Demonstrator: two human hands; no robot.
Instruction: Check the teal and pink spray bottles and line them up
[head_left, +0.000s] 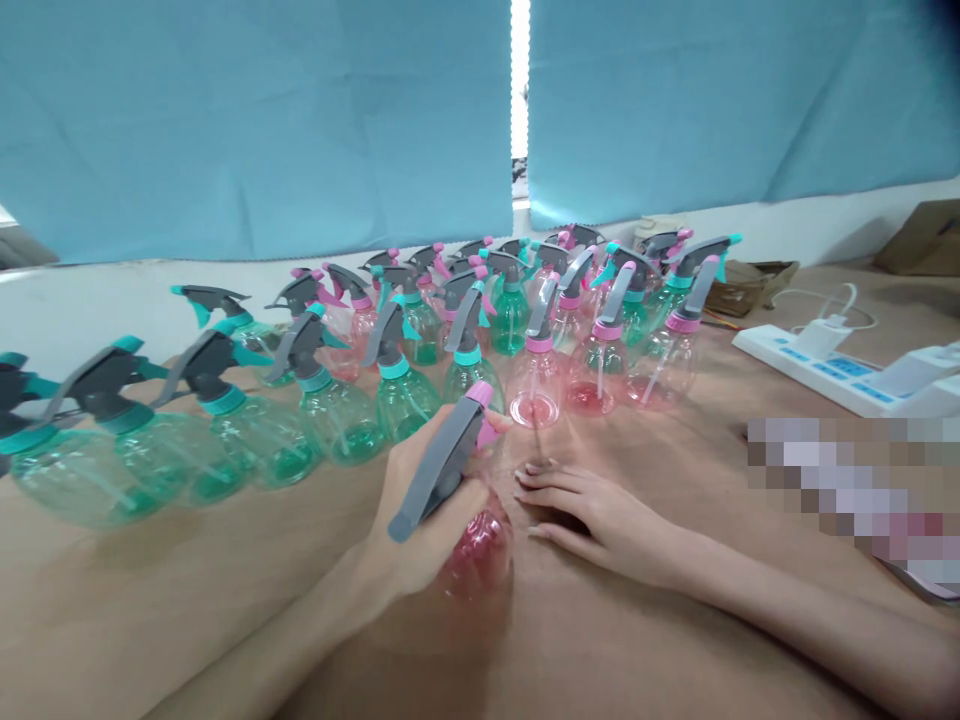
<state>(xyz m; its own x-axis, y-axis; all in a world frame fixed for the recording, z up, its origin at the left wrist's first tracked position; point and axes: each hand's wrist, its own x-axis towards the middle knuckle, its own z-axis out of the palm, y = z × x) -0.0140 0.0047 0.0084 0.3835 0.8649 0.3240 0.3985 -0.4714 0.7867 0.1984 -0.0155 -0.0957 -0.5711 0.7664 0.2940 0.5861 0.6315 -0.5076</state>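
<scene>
A pink spray bottle (480, 555) with a grey and pink trigger head is gripped around its neck by my left hand (420, 500). It is at the front middle of the table, and the fingers cover its collar. To its right, my right hand (581, 505) lies palm down on the tabletop with the fingers stretched out, apart from the bottle. Just beyond the hands stands a clear pink spray bottle (536, 385). A green spray bottle (341, 425) belongs to a slanting row of green ones on the left.
Several more pink and green spray bottles crowd the back of the table, such as a green one (510, 318). On the right are a white power strip (817, 370) with plugs and a blurred-out object (847, 490). Blue curtains (255, 130) hang behind; a cardboard box (922, 240) sits far right.
</scene>
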